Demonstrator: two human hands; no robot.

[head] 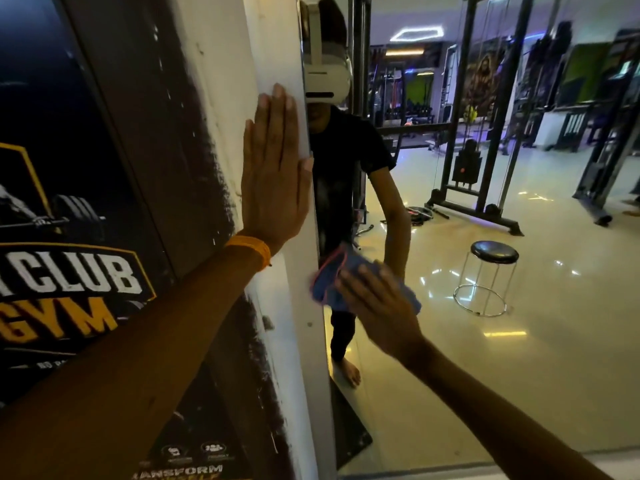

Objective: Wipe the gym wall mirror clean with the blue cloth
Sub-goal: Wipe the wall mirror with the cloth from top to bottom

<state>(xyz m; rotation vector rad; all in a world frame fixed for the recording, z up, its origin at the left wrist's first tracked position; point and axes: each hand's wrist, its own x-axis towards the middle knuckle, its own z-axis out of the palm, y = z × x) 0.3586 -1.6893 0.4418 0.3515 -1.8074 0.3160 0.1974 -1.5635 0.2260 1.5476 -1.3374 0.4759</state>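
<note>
Mid-wipe: your spread right hand (381,306) presses the cloth (329,277) at the mirror's (519,358) left edge, your left hand (273,174) lies flat beside it; most glass likely remains.

An orange thread band (251,251) circles the wrist of the left hand (273,174), well back from its fingers (277,109). Both forearms are bare. Reflected beyond the fingertips, the person wears a white headset (325,74), a black short-sleeved T-shirt (343,161) and dark trousers (341,334), with one bare foot (351,372).
</note>
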